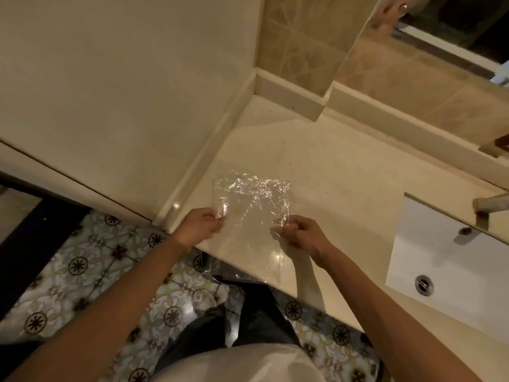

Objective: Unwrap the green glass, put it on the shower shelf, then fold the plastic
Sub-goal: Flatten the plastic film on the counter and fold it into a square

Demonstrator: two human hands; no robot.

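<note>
The folding step looks to be in hand: no green glass shows anywhere in view, and the clear plastic sheet (252, 213) is already free and spread over the worktop (344, 172). The left hand (202, 226) pinches the sheet's edge at about 9 o'clock, thumb and fingers curled on it, and the right hand (298, 232) pinches the opposite edge at about 3 o'clock in the same closed grip. The far half of the plastic lies toward 12 o'clock on the stone surface, while the near end hangs past the worktop's front edge toward 6 o'clock, above the patterned floor tiles (91, 260). The sheet is thin, see-through and heavily crinkled, catching bright glints along its far part; it looks limp and likely to slide or spring back. The next move probably calls for bringing one end over onto the other with edges matched, then pressing the crease flat so it holds. A white sink basin (446, 260) sits at 3 o'clock, well apart from the sheet.
</note>
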